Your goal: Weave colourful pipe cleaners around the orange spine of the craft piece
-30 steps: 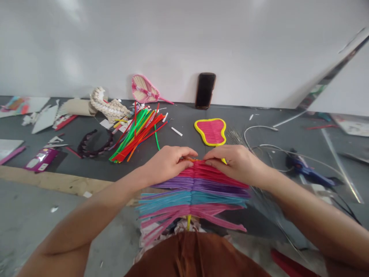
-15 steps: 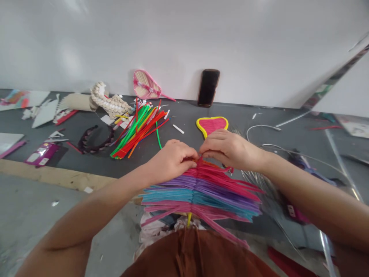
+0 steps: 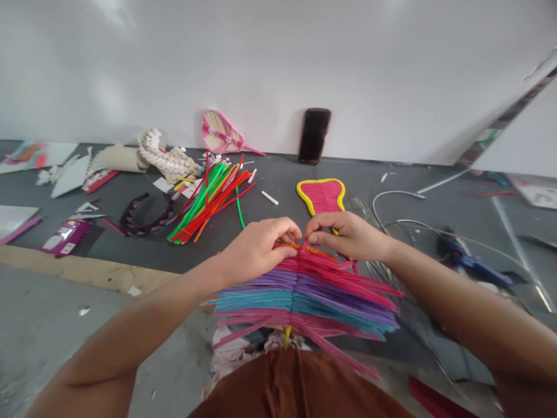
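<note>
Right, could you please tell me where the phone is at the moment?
In the head view, the phone leans upright against the wall, just right of the pink fan.

Multicol. pipe-cleaner panel [image 3: 292,293] here, held up over table's near edge [image 3: 174,283], rows running pink, blue, purple, hot pink up to orange at far end, ends loose & splayed L/R, yellow stem [image 3: 287,337] poking out nr. bottom, short pink strand [image 3: 304,246] upright at top ctr.
</note>
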{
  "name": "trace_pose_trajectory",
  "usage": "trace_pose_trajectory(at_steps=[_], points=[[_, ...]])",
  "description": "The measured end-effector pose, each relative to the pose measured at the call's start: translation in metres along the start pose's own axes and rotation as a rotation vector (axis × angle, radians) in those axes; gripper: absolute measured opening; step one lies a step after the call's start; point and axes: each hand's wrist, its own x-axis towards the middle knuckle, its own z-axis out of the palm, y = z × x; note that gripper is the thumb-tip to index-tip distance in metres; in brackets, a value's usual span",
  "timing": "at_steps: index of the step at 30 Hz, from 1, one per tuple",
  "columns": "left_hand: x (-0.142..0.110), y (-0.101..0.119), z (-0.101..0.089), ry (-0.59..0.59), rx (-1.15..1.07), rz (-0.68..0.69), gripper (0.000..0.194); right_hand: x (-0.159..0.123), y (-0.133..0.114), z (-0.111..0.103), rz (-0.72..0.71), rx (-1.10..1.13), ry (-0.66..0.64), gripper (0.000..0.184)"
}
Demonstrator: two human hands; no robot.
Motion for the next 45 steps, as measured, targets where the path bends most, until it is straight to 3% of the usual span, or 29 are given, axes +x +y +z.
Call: trace_pose_trajectory(at_steps=[6, 15, 20, 25, 28, 30, 32, 33, 34, 35, 36, 38, 40, 42, 45], points=[[0.0, 0.001, 0.001, -0.003, -0.022, -0.043, 0.014, -0.001, -0.007, -0.002, -0.186, -0.185, 0.066, 0.013], [-0.001, -0.001, -0.01, -0.026, 0.041, 0.053, 0.018, -0.003, -0.005, -0.002, -0.034, -0.146, 0.031, 0.016], [0.001, -0.001, -0.017, -0.036, 0.188, 0.19, 0.021, -0.006, -0.016, -0.013, 0.039, -0.055, -0.127, 0.024], [0.002, 0.013, -0.027, 0.03, 0.318, 0.238, 0.021, -0.004, -0.025, -0.013, 0.117, 0.021, -0.136, 0.026], [-0.011, 0.025, -0.047, 0.276, 0.399, 0.276, 0.023, -0.007, -0.028, -0.009, 0.122, 0.111, -0.053, 0.026], [-0.032, 0.026, -0.061, 0.587, 0.369, 0.289, 0.03, -0.013, -0.027, -0.008, 0.15, 0.276, 0.099, 0.028], [-0.061, 0.016, -0.068, 0.941, 0.197, 0.247, 0.029, -0.022, -0.023, -0.006, 0.197, 0.491, 0.288, 0.027], [-0.075, 0.007, -0.066, 1.082, 0.086, 0.213, 0.028, -0.027, -0.019, -0.005, 0.218, 0.594, 0.379, 0.025], [-0.089, -0.003, -0.061, 1.136, 0.008, 0.168, 0.027, -0.031, -0.016, -0.003, 0.234, 0.682, 0.457, 0.025], [-0.1, -0.015, -0.052, 1.113, -0.006, 0.05, 0.026, -0.035, -0.012, 0.0, 0.246, 0.753, 0.522, 0.025], [-0.109, -0.025, -0.041, 0.996, 0.013, -0.117, 0.026, -0.038, -0.008, 0.004, 0.253, 0.807, 0.569, 0.027], [-0.119, -0.041, -0.016, 0.591, 0.02, -0.322, 0.036, -0.041, 0.001, 0.015, 0.258, 0.882, 0.62, 0.032], [-0.121, -0.046, 0.007, 0.347, -0.029, -0.335, 0.048, -0.042, 0.007, 0.03, 0.264, 0.931, 0.626, 0.033], [-0.119, -0.044, 0.024, 0.152, -0.084, -0.33, 0.048, -0.042, 0.011, 0.047, 0.256, 0.959, 0.625, 0.031], [-0.121, -0.042, 0.041, 0.046, -0.199, -0.426, 0.05, -0.044, 0.015, 0.069, 0.219, 0.964, 0.611, 0.029]])
